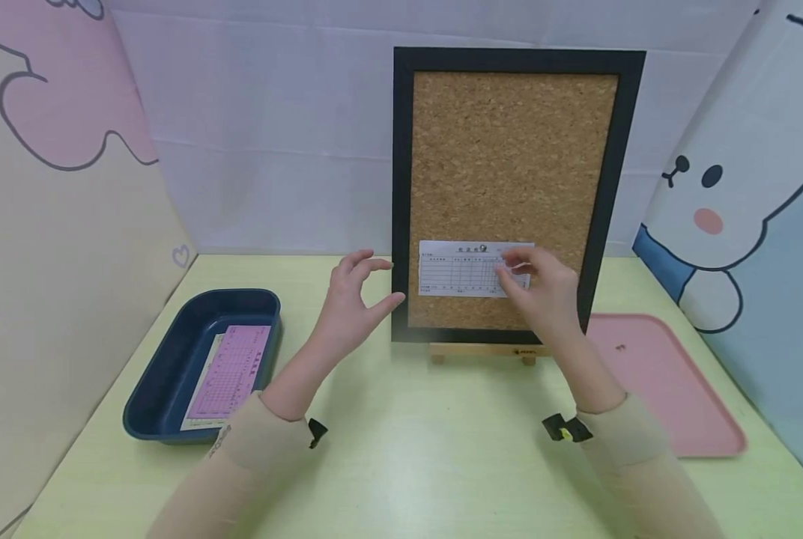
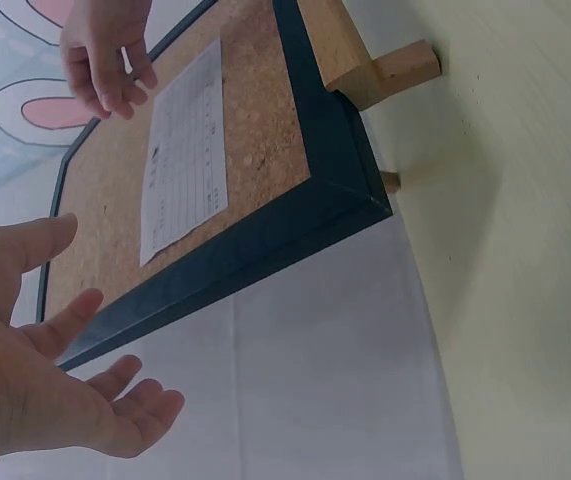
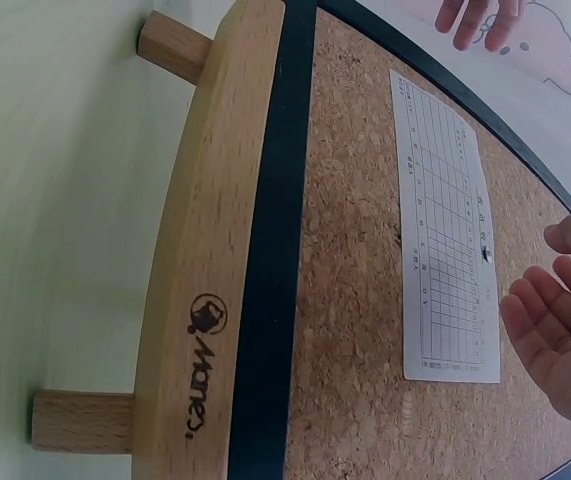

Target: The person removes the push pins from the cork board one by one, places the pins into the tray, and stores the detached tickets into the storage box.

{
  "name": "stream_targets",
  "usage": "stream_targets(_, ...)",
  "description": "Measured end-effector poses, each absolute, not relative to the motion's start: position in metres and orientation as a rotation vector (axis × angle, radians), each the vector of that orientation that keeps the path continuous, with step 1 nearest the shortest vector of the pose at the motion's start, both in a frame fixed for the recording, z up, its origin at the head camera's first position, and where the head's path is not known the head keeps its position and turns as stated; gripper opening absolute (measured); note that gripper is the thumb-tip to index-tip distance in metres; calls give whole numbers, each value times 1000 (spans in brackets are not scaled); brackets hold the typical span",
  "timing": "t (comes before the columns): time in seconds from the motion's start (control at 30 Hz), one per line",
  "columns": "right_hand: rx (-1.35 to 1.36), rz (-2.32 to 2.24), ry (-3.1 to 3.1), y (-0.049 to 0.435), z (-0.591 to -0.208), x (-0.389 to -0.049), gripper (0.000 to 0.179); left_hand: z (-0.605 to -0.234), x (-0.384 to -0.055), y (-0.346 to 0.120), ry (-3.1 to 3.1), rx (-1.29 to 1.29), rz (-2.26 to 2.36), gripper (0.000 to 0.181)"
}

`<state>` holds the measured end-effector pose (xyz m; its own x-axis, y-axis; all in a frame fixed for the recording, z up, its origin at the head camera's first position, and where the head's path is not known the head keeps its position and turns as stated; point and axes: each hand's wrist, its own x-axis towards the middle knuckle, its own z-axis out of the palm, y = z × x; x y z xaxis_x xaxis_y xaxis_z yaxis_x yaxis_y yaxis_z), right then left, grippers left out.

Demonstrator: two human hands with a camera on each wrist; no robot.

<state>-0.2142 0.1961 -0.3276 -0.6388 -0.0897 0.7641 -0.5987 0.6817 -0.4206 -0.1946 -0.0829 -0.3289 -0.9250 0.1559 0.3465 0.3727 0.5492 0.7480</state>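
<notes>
A white printed form (image 1: 455, 273) lies sideways across the lower part of a black-framed cork board (image 1: 509, 165). At the middle of its top edge shows a small pin (image 3: 486, 254). My right hand (image 1: 539, 288) hovers in front of the form's right half, fingers loosely bent and nothing between them; in the right wrist view the hand (image 3: 560, 320) stands off the paper. Beside the board's left frame edge, my left hand (image 1: 357, 299) is held up with thumb and fingers spread apart, also holding nothing.
The board leans on a wooden easel (image 1: 472, 349). On the left, a dark blue tray (image 1: 162, 374) holds a pink form (image 1: 233, 370) over a pale one. A pink tray (image 1: 685, 404) on the right carries small brass-coloured bits (image 1: 620, 347).
</notes>
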Motion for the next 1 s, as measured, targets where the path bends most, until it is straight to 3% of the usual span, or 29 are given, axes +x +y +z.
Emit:
stream_targets(0.73, 399, 804, -2218, 178, -336, -239, 18, -345, -217, -46, -2611, -317, -1538, 53)
stream_targets(1.0, 330, 755, -2223, 176, -336, -242, 18, -348, -221, -36, -2595, -265, -1609, 47)
